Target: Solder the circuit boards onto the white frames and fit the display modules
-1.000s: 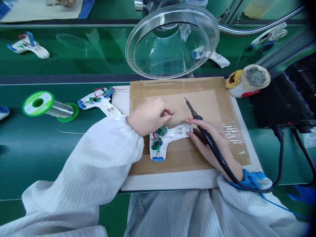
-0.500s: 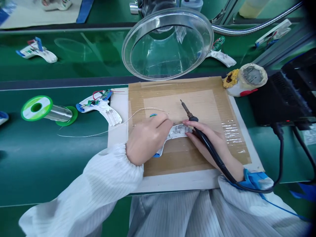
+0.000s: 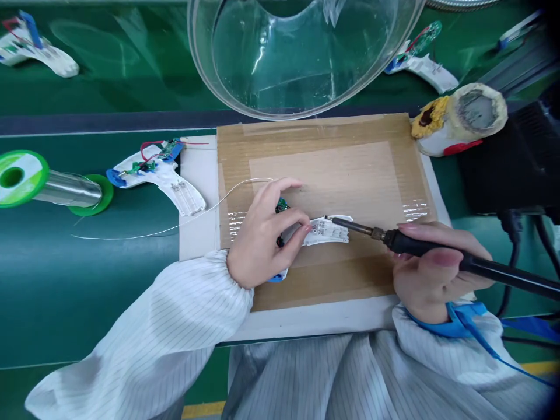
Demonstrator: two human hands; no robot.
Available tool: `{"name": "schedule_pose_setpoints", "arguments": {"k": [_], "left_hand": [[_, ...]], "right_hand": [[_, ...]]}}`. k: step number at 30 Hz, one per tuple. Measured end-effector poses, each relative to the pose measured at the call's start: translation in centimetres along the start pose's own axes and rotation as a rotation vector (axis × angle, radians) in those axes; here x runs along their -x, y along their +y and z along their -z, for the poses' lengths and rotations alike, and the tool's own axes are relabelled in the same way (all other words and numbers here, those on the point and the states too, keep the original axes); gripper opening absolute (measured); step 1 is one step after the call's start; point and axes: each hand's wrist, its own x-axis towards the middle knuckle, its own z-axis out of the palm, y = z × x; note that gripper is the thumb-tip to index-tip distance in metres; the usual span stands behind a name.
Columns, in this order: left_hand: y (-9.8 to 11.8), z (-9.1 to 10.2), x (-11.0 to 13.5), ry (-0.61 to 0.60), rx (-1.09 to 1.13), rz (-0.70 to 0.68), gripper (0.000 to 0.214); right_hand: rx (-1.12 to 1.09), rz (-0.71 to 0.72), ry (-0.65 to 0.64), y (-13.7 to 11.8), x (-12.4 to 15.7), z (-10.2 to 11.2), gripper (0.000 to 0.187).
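Note:
My right hand [image 3: 437, 268] grips a soldering iron [image 3: 420, 245], its tip pointing left over the white curved plastic housing [image 3: 330, 231]. Whether the tip touches the housing I cannot tell. On the housing's left part lies my left hand [image 3: 265, 233], thumb and forefinger pinched together at its middle, the other fingers raised. What they pinch is too small to make out. A thin solder wire [image 3: 205, 213] runs from the left and ends behind this hand. Bits of a green circuit board [image 3: 282, 204] show past the fingers, which hide the rest of the housing's left end.
Under the work lies a cardboard sheet [image 3: 350, 175] on a white board. A solder spool [image 3: 74, 189] and another white housing with circuit boards [image 3: 161, 175] lie left. A magnifier lens [image 3: 301, 64] hangs above. A jar [image 3: 479, 114] and a black box [image 3: 494, 169] stand right.
My right hand has moved right, off the housing, and the iron has swung down so its tip is over the housing. My left fingers have spread, with thumb and forefinger pinching. The view has shifted closer.

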Motion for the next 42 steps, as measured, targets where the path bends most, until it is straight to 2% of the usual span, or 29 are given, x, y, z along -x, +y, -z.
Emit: {"name": "schedule_pose_setpoints", "arguments": {"k": [3,12,16,18,22,23,25,28,32,35,42], "left_hand": [[-0.2,0.0,0.0,0.002,-0.002,-0.021,0.013],[-0.3,0.1,-0.1,-0.016,-0.015,-0.038,0.014],[-0.3,0.0,-0.2,-0.012,-0.015,-0.043,0.014],[-0.3,0.0,-0.1,-0.016,-0.015,-0.037,0.014],[-0.3,0.1,-0.2,-0.018,-0.003,-0.042,0.015],[-0.3,0.1,-0.2,-0.016,0.0,-0.044,0.015],[-0.3,0.0,-0.2,-0.011,0.003,-0.044,0.014],[-0.3,0.1,-0.2,-0.005,0.0,-0.045,0.014],[-0.3,0.1,-0.1,-0.013,-0.008,-0.046,0.015],[-0.3,0.0,-0.1,-0.013,-0.016,-0.049,0.015],[-0.2,0.7,-0.2,-0.037,-0.081,-0.092,0.015]], "right_hand": [[-0.018,0.088,0.067,-0.1,-0.2,-0.5,0.023],[0.088,0.003,-0.064,-0.7,-0.1,0.2,0.02],[0.056,0.021,-0.061,-0.6,-0.1,-0.1,0.021],[0.014,0.023,-0.011,-0.5,-0.2,-0.4,0.023],[-0.027,0.052,0.207,-0.1,-0.4,-0.8,0.029],[-0.042,0.035,0.217,0.0,-0.5,-0.7,0.03],[-0.059,-0.029,0.129,0.0,-0.5,-0.6,0.028],[0.015,-0.084,-0.133,-0.2,-0.4,-0.4,0.027],[0.173,-0.012,-0.411,-0.1,-0.6,-0.7,0.043],[0.244,0.062,-0.475,0.1,-0.8,-0.9,0.046],[0.22,0.083,-0.474,0.1,-0.7,-0.9,0.05]]}}
